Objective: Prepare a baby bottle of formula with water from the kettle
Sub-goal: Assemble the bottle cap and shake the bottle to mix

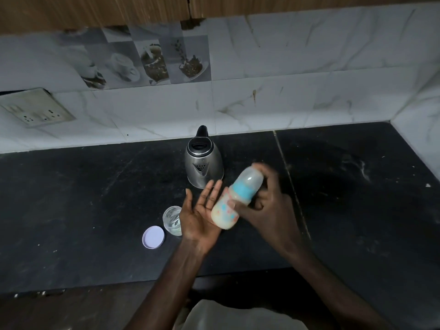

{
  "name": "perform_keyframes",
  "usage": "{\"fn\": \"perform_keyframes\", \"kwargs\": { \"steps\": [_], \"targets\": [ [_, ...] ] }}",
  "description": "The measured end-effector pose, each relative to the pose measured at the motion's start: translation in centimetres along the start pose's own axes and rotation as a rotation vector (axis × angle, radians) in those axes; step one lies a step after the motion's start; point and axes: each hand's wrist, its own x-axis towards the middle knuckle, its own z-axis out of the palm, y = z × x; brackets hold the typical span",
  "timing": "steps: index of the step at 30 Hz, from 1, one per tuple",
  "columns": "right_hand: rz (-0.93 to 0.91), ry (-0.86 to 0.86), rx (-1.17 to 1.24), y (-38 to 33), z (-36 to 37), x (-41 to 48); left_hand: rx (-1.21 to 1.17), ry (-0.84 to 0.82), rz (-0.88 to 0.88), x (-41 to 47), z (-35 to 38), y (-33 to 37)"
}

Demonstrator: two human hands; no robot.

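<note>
My right hand (266, 206) grips a baby bottle (226, 210) around its blue collar and clear cap; the bottle is tilted, its base down-left, and holds milky white liquid. It looks blurred. My left hand (200, 217) is flat, palm up, fingers apart, with the bottle's base against the palm. A steel kettle (203, 163) with a black lid and handle stands on the dark counter (83, 198) just behind my hands.
A small clear jar (172, 219) stands open left of my left hand, with its pale lilac lid (153, 236) lying beside it. A wall socket (35, 108) sits on the tiled backsplash at left. The counter's front edge runs below my forearms.
</note>
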Motion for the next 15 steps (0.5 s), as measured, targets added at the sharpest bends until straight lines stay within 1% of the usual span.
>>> {"fn": "perform_keyframes", "kwargs": {
  "steps": [1,2,3,4,5,6,8,9,10,11,12,13,14,15],
  "targets": [
    [-0.003,-0.014,-0.037,0.2,-0.2,-0.4,0.010,0.001,0.004,0.1,-0.2,0.0],
    [-0.019,0.083,-0.021,0.2,-0.9,-0.2,0.022,0.002,0.005,0.2,-0.3,0.1],
    [-0.032,0.254,0.054,0.1,-1.5,0.4,0.031,-0.002,0.002,0.4,-0.4,0.3],
    [-0.036,0.384,0.124,0.3,-1.6,0.7,0.027,-0.007,0.002,0.4,-0.5,0.4],
    [-0.027,0.414,0.152,0.3,-1.4,0.8,0.010,-0.008,0.000,0.3,-0.5,0.3],
    [-0.008,0.335,0.129,0.0,-0.6,0.6,-0.004,-0.008,-0.006,0.2,-0.4,0.1],
    [0.024,0.033,-0.030,0.7,0.8,-0.5,-0.017,-0.009,-0.025,0.0,-0.1,-0.5],
    [0.021,0.017,-0.055,0.8,0.9,-0.7,-0.012,-0.010,-0.034,0.0,0.0,-0.6],
    [0.021,0.107,-0.010,0.9,0.5,-0.5,0.003,-0.011,-0.041,-0.1,0.0,-0.5],
    [0.030,0.249,0.102,0.9,0.0,-0.1,0.012,-0.014,-0.039,0.0,-0.1,-0.4],
    [0.039,0.338,0.165,1.2,-0.1,0.1,0.001,-0.014,-0.032,0.0,-0.3,-0.1],
    [0.054,0.331,0.156,1.2,0.1,0.2,-0.015,-0.010,-0.027,-0.1,-0.5,0.1],
    [0.069,0.232,0.092,1.0,0.7,-0.1,-0.027,-0.003,-0.028,-0.2,-0.5,0.2],
    [0.075,0.088,0.010,1.3,1.7,-0.7,-0.036,0.000,-0.033,-0.3,-0.5,0.3]
  ]
}}
